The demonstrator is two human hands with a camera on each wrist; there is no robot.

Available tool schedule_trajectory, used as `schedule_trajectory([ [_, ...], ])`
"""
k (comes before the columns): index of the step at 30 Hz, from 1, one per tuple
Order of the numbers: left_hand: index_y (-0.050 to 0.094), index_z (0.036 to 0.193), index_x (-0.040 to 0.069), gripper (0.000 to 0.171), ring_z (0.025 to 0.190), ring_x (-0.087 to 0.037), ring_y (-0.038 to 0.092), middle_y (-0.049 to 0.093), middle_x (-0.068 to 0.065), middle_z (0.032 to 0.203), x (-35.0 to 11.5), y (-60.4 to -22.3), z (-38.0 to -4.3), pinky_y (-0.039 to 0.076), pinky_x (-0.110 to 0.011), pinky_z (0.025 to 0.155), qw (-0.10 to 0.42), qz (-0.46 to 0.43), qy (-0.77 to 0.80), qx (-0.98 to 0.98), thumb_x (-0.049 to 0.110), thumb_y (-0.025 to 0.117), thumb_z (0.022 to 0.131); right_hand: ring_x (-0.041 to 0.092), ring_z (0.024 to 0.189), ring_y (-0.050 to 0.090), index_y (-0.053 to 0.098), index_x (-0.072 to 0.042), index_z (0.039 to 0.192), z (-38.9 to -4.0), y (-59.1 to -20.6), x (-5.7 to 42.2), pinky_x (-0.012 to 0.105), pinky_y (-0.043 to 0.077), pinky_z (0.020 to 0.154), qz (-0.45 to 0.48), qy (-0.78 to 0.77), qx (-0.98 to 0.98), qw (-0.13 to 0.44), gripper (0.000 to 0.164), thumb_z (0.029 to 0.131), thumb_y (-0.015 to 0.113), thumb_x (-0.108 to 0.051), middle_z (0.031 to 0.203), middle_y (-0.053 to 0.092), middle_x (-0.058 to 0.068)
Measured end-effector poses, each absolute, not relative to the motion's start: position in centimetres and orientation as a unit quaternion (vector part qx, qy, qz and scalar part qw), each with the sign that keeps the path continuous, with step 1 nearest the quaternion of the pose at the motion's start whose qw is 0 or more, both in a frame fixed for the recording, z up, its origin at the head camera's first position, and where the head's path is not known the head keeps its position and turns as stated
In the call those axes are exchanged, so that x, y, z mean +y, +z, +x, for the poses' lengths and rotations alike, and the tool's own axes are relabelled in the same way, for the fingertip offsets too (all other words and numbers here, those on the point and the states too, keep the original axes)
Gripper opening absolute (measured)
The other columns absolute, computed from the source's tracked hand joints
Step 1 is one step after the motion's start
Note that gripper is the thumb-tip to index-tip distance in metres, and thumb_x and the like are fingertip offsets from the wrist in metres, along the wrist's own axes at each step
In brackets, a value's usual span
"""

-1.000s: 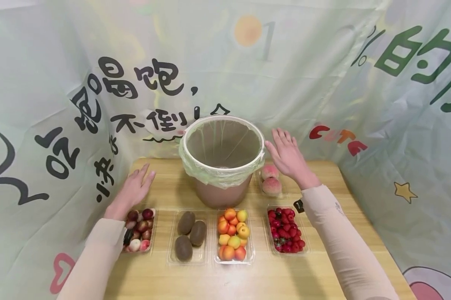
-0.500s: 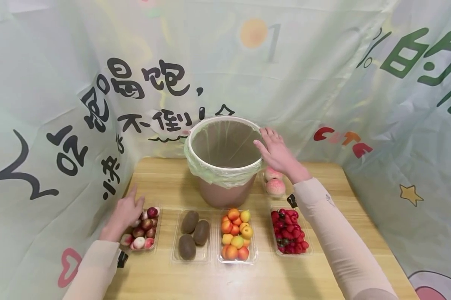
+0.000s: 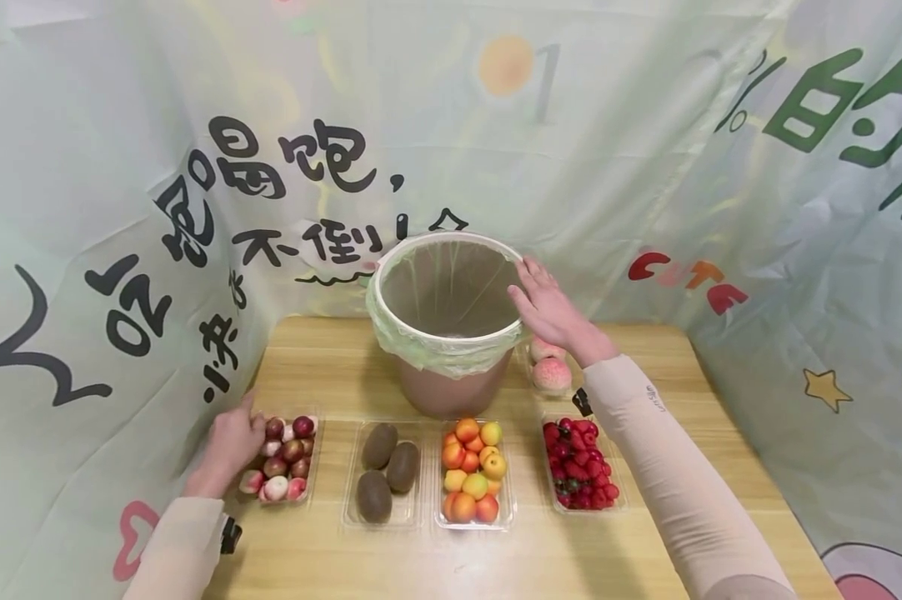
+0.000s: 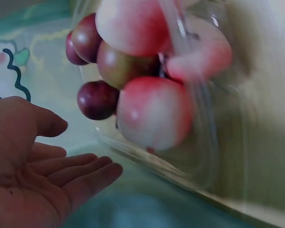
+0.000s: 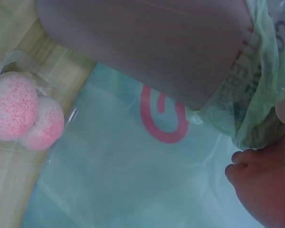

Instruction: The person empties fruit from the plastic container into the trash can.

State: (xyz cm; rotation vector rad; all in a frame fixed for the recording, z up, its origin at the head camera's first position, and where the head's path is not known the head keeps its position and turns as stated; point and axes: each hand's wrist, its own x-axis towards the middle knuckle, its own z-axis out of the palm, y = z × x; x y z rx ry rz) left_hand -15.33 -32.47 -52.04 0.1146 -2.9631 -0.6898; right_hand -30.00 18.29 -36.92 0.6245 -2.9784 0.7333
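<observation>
My left hand (image 3: 233, 437) is at the left side of a clear plastic box (image 3: 313, 467) of dark plums (image 4: 99, 100) and pink-and-white round fruits (image 4: 154, 114). Its fingers are loosely extended beside the box in the left wrist view, with nothing in them. The right hand (image 3: 552, 308) lies against the right side of the rim of a brownish trash bin (image 3: 451, 387), fingers fairly straight, thumb towards the opening. A thin green bag (image 3: 443, 357) lines the bin and hangs over the rim. In the right wrist view the fingertips are right at the bag's edge.
In front of the bin are boxes of kiwis (image 3: 401, 467), orange-yellow fruits (image 3: 468, 467) and red berries (image 3: 582, 462). Two pink peaches (image 3: 551, 375) sit in a box behind the right forearm. Printed cloth walls (image 3: 616, 167) enclose the wooden table (image 3: 451, 575).
My left hand has come down and towards me to the left side of the plum box. The right hand has shifted left onto the bin's rim. The head view has turned slightly.
</observation>
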Motion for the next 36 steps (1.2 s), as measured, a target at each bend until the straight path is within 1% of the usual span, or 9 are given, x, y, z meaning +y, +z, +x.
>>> schedule_trajectory([
  [4, 0.035, 0.150, -0.022, 0.064, 0.113, -0.067, 0.058, 0.055, -0.052, 0.125, -33.3, -52.7, -15.1, 0.050, -0.072, 0.095, 0.039, 0.037, -0.225, -0.973, 0.006, 0.055, 0.096, 0.040, 0.165, 0.005, 0.012, 0.001, 0.167, -30.1, -37.1, 18.3, 0.052, 0.006, 0.135, 0.197, 0.239, -0.951, 0.005, 0.070, 0.110, 0.018, -0.039, 0.177, 0.003, 0.021],
  [11, 0.033, 0.150, -0.023, 0.065, 0.118, -0.065, 0.056, 0.051, -0.051, 0.133, -34.3, -53.9, -15.1, 0.047, -0.072, 0.101, 0.002, 0.031, -0.245, -0.969, 0.005, 0.056, 0.096, 0.038, 0.165, 0.004, 0.011, 0.001, 0.167, -30.1, -37.1, 18.2, 0.054, 0.008, 0.134, 0.205, 0.244, -0.948, 0.007, 0.070, 0.108, 0.018, -0.034, 0.177, 0.003, 0.021],
  [17, 0.045, 0.139, -0.027, 0.053, 0.123, -0.068, 0.052, 0.054, -0.050, 0.130, -34.6, -54.0, -15.1, 0.045, -0.072, 0.105, -0.016, 0.026, -0.245, -0.969, 0.005, 0.055, 0.097, 0.036, 0.165, 0.005, 0.009, -0.002, 0.168, -29.9, -37.1, 18.3, 0.053, 0.008, 0.135, 0.202, 0.256, -0.945, 0.006, 0.071, 0.105, 0.020, -0.032, 0.178, 0.003, 0.019],
  [21, 0.051, 0.133, -0.026, 0.048, 0.116, -0.065, 0.057, 0.061, -0.046, 0.120, -34.7, -54.6, -15.2, 0.047, -0.071, 0.101, -0.012, 0.030, -0.255, -0.967, 0.005, 0.055, 0.097, 0.034, 0.166, 0.003, 0.008, -0.003, 0.169, -29.9, -37.2, 18.4, 0.051, 0.007, 0.135, 0.197, 0.258, -0.946, 0.001, 0.071, 0.105, 0.020, -0.032, 0.178, 0.002, 0.016],
  [23, 0.055, 0.129, -0.024, 0.045, 0.103, -0.058, 0.062, 0.065, -0.041, 0.107, -34.9, -55.2, -15.2, 0.051, -0.066, 0.094, 0.004, 0.034, -0.258, -0.966, 0.005, 0.055, 0.095, 0.032, 0.166, 0.002, 0.008, -0.004, 0.169, -29.8, -37.2, 18.4, 0.050, 0.006, 0.135, 0.196, 0.260, -0.945, -0.001, 0.071, 0.105, 0.021, -0.032, 0.179, 0.001, 0.015],
  [26, 0.059, 0.126, -0.022, 0.042, 0.091, -0.048, 0.061, 0.066, -0.033, 0.096, -35.0, -55.5, -15.2, 0.050, -0.062, 0.086, 0.014, 0.037, -0.268, -0.963, 0.005, 0.055, 0.094, 0.031, 0.166, 0.002, 0.008, -0.004, 0.169, -29.7, -37.1, 18.4, 0.051, 0.006, 0.135, 0.197, 0.261, -0.945, -0.002, 0.071, 0.105, 0.021, -0.031, 0.179, 0.002, 0.016],
  [28, 0.060, 0.124, -0.020, 0.039, 0.091, -0.046, 0.062, 0.067, -0.032, 0.095, -35.1, -55.5, -15.1, 0.050, -0.062, 0.086, 0.014, 0.037, -0.272, -0.962, 0.005, 0.055, 0.094, 0.031, 0.166, 0.002, 0.009, -0.003, 0.169, -29.7, -37.0, 18.4, 0.051, 0.006, 0.135, 0.198, 0.260, -0.945, -0.001, 0.071, 0.105, 0.021, -0.031, 0.179, 0.002, 0.016],
  [30, 0.060, 0.125, -0.020, 0.038, 0.096, -0.049, 0.064, 0.069, -0.034, 0.101, -35.2, -55.3, -15.0, 0.051, -0.064, 0.089, 0.004, 0.038, -0.282, -0.959, 0.004, 0.054, 0.096, 0.032, 0.166, 0.003, 0.009, -0.002, 0.169, -29.7, -37.0, 18.4, 0.052, 0.007, 0.135, 0.199, 0.258, -0.945, 0.000, 0.071, 0.105, 0.021, -0.031, 0.178, 0.002, 0.016],
  [36, 0.063, 0.123, -0.016, 0.032, 0.100, -0.047, 0.066, 0.071, -0.030, 0.103, -35.5, -55.1, -15.1, 0.053, -0.061, 0.090, -0.017, 0.045, -0.290, -0.956, 0.003, 0.053, 0.099, 0.035, 0.165, 0.003, 0.009, 0.000, 0.168, -29.8, -37.1, 18.4, 0.054, 0.007, 0.134, 0.203, 0.251, -0.946, 0.003, 0.071, 0.105, 0.020, -0.031, 0.178, 0.002, 0.018],
])
